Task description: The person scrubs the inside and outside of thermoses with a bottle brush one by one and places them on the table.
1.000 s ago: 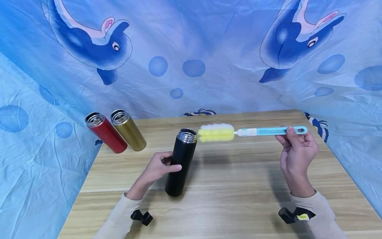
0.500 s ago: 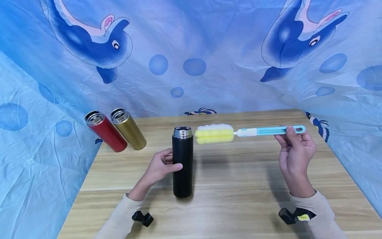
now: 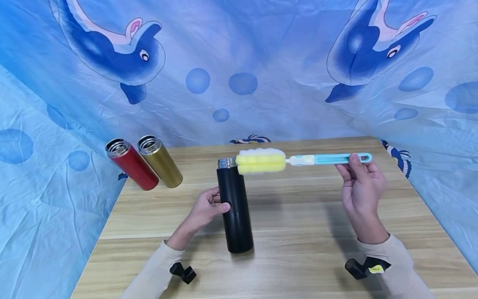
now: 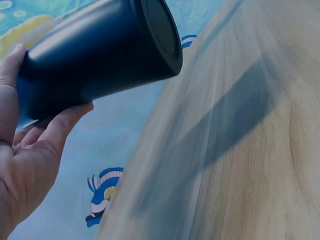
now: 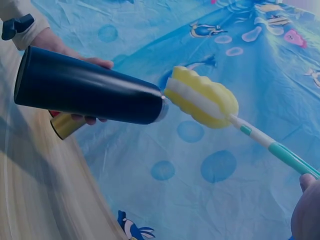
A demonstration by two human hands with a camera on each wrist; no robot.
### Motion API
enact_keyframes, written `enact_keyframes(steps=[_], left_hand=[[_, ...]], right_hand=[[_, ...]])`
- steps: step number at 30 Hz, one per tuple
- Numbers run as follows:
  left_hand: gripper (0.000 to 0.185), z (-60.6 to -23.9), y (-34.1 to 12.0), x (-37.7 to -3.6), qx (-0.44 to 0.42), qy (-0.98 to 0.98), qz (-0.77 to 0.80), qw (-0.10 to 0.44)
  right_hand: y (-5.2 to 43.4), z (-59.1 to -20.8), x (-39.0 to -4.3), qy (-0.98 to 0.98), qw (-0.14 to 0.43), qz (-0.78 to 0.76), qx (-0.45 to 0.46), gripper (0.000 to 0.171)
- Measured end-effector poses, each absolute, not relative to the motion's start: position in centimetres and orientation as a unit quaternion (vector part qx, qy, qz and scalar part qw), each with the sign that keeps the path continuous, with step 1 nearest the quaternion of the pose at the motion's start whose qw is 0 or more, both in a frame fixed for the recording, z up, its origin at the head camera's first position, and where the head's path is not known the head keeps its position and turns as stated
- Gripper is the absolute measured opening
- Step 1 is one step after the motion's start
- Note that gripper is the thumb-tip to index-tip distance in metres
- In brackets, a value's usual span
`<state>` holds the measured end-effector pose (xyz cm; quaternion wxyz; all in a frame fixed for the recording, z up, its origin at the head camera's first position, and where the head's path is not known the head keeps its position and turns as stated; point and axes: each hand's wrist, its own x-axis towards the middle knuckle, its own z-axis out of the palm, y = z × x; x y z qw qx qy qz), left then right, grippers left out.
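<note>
In the head view my left hand grips a black vacuum flask around its middle, thumb across the front. The flask has no lid and its steel neck leans to the left. Its base hangs above the table, casting a shadow in the left wrist view. My right hand pinches the turquoise handle end of a bottle brush, held level. The brush's yellow and white sponge head hides part of the flask's mouth. In the right wrist view the sponge tip is right at the steel neck.
A red flask and a gold flask stand lidless side by side at the table's back left. The wooden table is bordered by a blue dolphin-print sheet.
The black flask has swung from leaning right, through upright, to leaning left. The right hand has brought the brush left and slightly up, so its sponge now overlaps the flask's mouth.
</note>
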<state>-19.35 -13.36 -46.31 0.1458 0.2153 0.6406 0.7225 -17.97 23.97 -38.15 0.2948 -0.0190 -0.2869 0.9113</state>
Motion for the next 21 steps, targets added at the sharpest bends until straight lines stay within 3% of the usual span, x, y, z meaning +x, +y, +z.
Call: enact_keyframes(steps=[13,21], left_hand=[[0.082,-46.43,-12.43,-19.24,0.242,0.616,0.733,0.158],[0.079,-46.33,-12.54,-19.42,0.248,0.627,0.724,0.144]], right_hand=[[22.87,-38.0,-18.98,-0.286,0.28,0.916,-0.01,0.016],[22.9,-38.79,-18.96,-0.305,0.276,0.912,-0.014,0.016]])
